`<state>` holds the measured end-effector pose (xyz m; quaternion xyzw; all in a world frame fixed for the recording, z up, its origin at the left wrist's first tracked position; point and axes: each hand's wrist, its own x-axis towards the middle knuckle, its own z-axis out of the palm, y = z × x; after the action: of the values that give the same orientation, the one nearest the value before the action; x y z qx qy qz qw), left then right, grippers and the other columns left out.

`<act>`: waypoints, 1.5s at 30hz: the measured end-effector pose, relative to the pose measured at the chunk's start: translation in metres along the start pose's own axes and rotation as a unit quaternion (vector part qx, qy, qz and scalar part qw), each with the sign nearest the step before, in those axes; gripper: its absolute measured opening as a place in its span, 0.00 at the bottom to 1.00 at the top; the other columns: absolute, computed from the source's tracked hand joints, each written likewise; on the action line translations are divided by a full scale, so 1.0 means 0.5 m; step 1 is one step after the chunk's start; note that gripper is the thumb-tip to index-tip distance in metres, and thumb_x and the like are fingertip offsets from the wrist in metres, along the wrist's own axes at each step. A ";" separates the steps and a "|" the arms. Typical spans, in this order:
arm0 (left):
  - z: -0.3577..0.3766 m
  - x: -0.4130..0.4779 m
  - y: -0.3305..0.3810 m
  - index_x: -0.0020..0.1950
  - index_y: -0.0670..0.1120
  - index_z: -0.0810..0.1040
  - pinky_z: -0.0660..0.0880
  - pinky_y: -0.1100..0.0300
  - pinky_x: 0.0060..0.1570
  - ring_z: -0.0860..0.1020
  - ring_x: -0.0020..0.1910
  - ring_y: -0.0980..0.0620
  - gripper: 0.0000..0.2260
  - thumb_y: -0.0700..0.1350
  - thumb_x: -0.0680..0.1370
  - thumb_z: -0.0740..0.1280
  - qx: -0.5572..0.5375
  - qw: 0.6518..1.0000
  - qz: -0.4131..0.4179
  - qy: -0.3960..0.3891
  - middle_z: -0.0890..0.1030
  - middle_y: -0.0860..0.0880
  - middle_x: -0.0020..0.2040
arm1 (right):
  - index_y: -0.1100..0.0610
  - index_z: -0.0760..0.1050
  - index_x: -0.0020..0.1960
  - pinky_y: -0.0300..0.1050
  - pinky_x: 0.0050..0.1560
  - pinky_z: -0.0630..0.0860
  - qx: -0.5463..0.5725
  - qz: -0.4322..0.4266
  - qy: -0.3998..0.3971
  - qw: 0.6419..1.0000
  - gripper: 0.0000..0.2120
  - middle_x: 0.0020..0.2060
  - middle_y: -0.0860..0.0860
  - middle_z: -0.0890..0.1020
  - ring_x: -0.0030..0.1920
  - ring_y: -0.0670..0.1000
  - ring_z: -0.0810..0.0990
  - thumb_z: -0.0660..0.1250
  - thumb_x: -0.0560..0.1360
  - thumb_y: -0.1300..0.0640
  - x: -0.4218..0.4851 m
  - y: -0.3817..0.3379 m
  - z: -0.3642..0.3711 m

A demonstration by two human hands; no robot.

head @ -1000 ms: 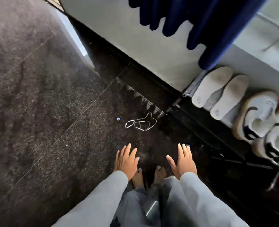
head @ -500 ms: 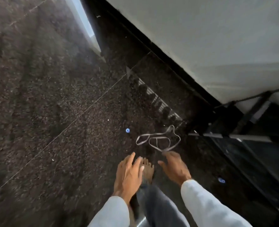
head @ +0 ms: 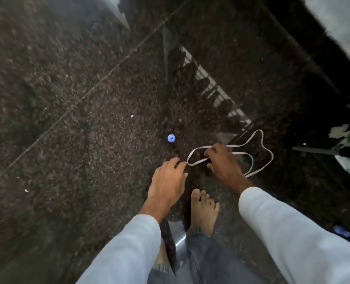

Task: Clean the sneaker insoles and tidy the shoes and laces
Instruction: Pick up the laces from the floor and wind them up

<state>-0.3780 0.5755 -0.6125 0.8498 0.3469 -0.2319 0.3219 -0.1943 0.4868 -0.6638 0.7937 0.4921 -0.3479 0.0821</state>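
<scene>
Moved since half a second ago: right hand (head: 223, 162) has gone forward from the near edge of the lace (head: 240, 153) onto it; left hand (head: 168, 179) has come up alongside.
Lace: white, flat, loosely looped on the dark speckled floor (head: 88, 119), under and to the right of the right hand.
Right hand: fingers curled over the strands, pinching them.
Left hand: fingers straight, holding nothing, tips just beside the lace's left loop.
Hands: near, apart.
Blue cap (head: 171, 138): ahead of the left hand.
Bare foot (head: 203, 214): between the wrists.
</scene>
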 end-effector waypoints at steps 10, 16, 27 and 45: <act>-0.023 -0.054 0.081 0.74 0.45 0.72 0.78 0.45 0.62 0.77 0.65 0.42 0.19 0.42 0.82 0.63 -0.086 0.995 0.010 0.044 0.76 0.45 0.70 | 0.57 0.76 0.48 0.53 0.46 0.73 0.047 -0.011 0.042 0.998 0.03 0.46 0.56 0.80 0.50 0.60 0.78 0.68 0.74 0.60 -0.100 -0.010 -0.051; -0.216 -0.212 0.224 0.74 0.45 0.72 0.71 0.57 0.68 0.75 0.68 0.49 0.18 0.40 0.84 0.61 -0.186 0.977 0.012 0.101 0.77 0.47 0.70 | 0.55 0.81 0.46 0.37 0.44 0.73 0.255 0.034 0.129 0.958 0.03 0.42 0.53 0.79 0.42 0.51 0.79 0.71 0.73 0.62 -0.358 -0.084 -0.253; -0.625 -0.592 0.507 0.68 0.58 0.77 0.76 0.64 0.63 0.81 0.59 0.65 0.14 0.51 0.85 0.58 -0.404 0.906 0.123 0.017 0.86 0.57 0.56 | 0.45 0.73 0.54 0.29 0.41 0.76 0.409 0.080 0.271 0.868 0.14 0.44 0.41 0.83 0.41 0.38 0.81 0.73 0.74 0.57 -0.892 -0.237 -0.729; -0.737 -1.064 0.862 0.62 0.40 0.82 0.81 0.53 0.57 0.85 0.57 0.45 0.22 0.54 0.85 0.57 -0.581 0.770 -0.014 -0.265 0.87 0.42 0.54 | 0.53 0.83 0.43 0.37 0.47 0.78 0.257 0.098 0.611 0.742 0.04 0.43 0.41 0.83 0.45 0.44 0.80 0.77 0.70 0.61 -1.458 -0.294 -0.782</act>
<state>-0.3431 0.3642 0.1350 0.4009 0.3277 -0.2069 0.8301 -0.3325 0.2177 0.1199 0.8708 0.2483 0.1085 -0.4101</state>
